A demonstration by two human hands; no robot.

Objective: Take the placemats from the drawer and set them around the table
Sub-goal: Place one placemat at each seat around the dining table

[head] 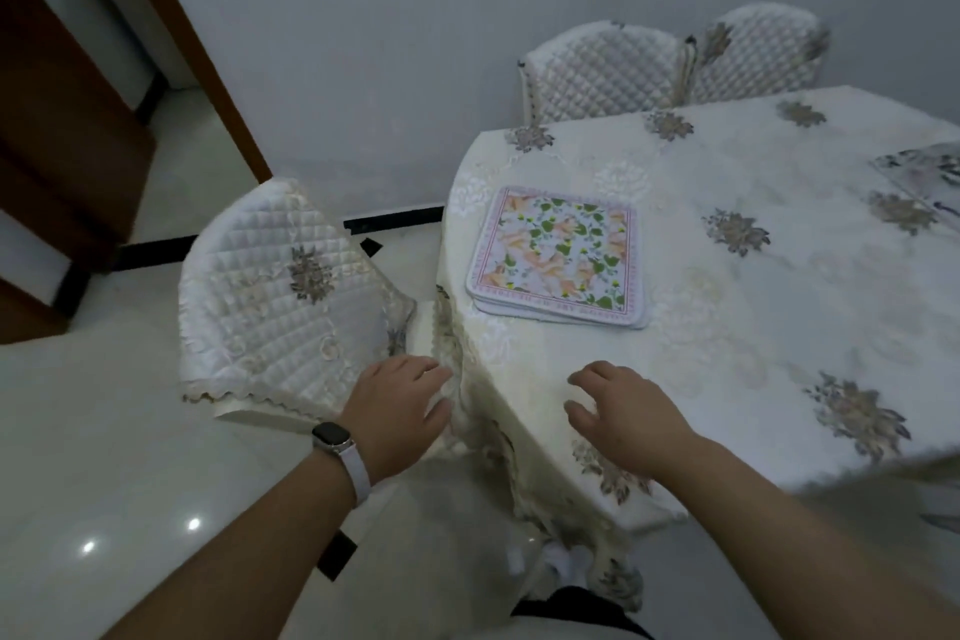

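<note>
Lying flat in a stack on the table (737, 327) near its left rim, the placemats (556, 255) look almost square, with no clear long axis, edges skewed slightly clockwise. Left hand (400, 405) by the table's edge, right hand (623, 411) over the top, both loosely curled, holding nothing

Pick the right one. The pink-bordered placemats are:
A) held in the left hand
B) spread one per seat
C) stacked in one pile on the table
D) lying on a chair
C: the placemats lie in one pile on the table, layered edges showing.
</note>
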